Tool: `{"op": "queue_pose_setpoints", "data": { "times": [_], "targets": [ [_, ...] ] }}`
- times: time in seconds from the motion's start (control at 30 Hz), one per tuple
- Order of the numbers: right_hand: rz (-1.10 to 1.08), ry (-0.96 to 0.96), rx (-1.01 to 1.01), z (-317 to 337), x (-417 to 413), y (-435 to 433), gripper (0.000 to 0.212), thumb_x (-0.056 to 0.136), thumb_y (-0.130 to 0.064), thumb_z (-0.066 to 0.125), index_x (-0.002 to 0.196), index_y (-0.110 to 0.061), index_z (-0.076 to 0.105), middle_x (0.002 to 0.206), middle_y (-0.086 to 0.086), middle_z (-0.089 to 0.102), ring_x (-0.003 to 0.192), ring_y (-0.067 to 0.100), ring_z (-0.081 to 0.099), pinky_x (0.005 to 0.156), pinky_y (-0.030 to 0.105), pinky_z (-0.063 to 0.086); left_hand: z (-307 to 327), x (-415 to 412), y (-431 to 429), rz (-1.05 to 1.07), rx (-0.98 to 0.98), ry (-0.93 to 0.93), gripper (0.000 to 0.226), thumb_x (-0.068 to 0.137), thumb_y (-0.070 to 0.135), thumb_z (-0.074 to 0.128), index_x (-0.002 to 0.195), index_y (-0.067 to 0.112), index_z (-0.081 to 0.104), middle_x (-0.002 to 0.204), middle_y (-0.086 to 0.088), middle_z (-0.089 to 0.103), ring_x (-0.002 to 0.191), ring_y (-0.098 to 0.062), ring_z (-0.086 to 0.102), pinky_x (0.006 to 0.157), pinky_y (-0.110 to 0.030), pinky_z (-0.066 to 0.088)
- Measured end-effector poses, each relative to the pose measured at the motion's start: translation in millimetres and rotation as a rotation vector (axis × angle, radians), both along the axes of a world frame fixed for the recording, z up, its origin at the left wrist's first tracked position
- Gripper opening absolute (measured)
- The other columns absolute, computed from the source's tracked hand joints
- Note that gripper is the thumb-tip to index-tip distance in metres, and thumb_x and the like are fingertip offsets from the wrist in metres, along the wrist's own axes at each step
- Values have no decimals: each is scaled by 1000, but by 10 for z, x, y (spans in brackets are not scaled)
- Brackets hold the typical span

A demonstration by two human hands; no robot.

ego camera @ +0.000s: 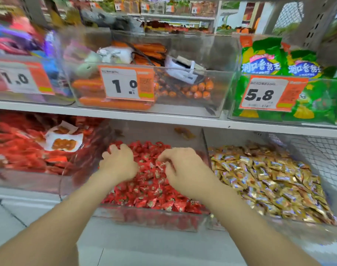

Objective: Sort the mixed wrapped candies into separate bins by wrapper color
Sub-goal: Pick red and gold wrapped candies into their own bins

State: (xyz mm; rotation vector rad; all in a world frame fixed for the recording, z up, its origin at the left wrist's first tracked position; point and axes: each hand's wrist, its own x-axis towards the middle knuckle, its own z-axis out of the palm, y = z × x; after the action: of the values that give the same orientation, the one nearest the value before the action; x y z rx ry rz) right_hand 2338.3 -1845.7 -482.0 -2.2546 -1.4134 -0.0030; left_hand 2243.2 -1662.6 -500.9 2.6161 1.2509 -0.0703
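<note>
- Red crinkled foil: the red candies [150, 189] heap a clear bin [144, 217] on the lower shelf, small pillow shapes lying every way.
- The right hand [185, 169] pinches a red candy [161, 164] just above the heap; its long axis is too blurred to tell.
- The left hand [119, 162] has its fingers curled into the heap; what it holds, I cannot tell.
- Shiny gold candies [269, 179] fill the bin beside it.

Above you, a white shelf [163, 117] carries a clear tub [185, 107] of orange sausages [113, 103], fronted by a price tag reading 1.0 [125, 83]. To its right, green snack bags [263, 60] stand behind a 5.8 tag [267, 95]. At your lower left lie red packets [19, 146], with a white-labelled packet [64, 141] on top. Wire mesh [317, 156] lines the far right.
</note>
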Motion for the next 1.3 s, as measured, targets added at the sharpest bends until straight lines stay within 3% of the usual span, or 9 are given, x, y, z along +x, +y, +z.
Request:
{"op": "queue_pose_setpoints", "data": {
  "times": [0.17,0.37,0.63,0.77,0.97,1.07,1.13,1.2,1.3],
  "targets": [
    [42,-141,-289,-345,103,743,24,92,-10,54,110,-16,68,110,12,72,107,38,67,88,48,57,-91,87,381,-33,-32,95,59,101,16,54,151,0,26,153,-26,33,141,-44,37,115,-42,34],
    [120,-103,-542,-485,251,1106,62,102,-43,54,160,-39,32,162,9,39,150,34,33,122,53,28,-125,-38,458,-150,-187,80,59,91,21,70,145,21,47,144,-9,54,134,-33,51,112,-36,42],
    [135,110,-545,-94,150,848,19,88,-32,63,100,-35,77,98,-19,73,111,16,62,113,44,40,1,-405,414,-304,-342,180,64,102,9,45,163,25,31,164,-2,37,137,-24,52,86,-19,45],
    [40,193,-428,-40,208,755,19,84,-25,55,80,-18,73,71,-8,72,79,20,68,91,44,59,20,-473,438,-265,-319,151,28,98,4,44,113,14,66,119,-12,56,94,-26,57,74,-27,44],
    [-73,-115,-541,-11,112,804,23,85,-22,65,101,-34,75,113,-7,67,121,26,50,115,53,32,28,-402,481,-192,-211,105,22,87,3,45,66,10,44,112,-36,58,80,-37,60,63,-38,49],
    [-67,-3,-423,-107,77,949,33,82,-18,67,112,-31,74,118,-1,68,120,27,59,106,44,48,-25,-276,496,-136,-200,48,9,93,9,49,99,14,54,132,-26,46,117,-44,55,95,-45,51],
    [-85,135,-381,-177,83,1068,43,82,-32,67,125,-28,69,126,1,70,120,28,65,103,43,54,-50,-148,505,-65,-283,79,62,97,5,51,154,3,26,157,-26,25,134,-44,48,97,-40,49],
    [-119,150,-462,-236,109,1195,74,71,-58,65,139,-29,59,137,3,66,127,32,62,106,45,52,-78,-32,522,21,-328,93,88,95,2,56,162,-1,-1,160,-26,26,137,-41,49,99,-38,50],
    [-139,212,-547,-336,161,1416,106,43,-69,65,143,-37,48,135,1,65,119,32,63,100,44,56,-154,65,580,30,-332,51,76,87,7,68,151,-5,29,138,-22,54,125,-36,59,93,-37,55]
  ]
}}
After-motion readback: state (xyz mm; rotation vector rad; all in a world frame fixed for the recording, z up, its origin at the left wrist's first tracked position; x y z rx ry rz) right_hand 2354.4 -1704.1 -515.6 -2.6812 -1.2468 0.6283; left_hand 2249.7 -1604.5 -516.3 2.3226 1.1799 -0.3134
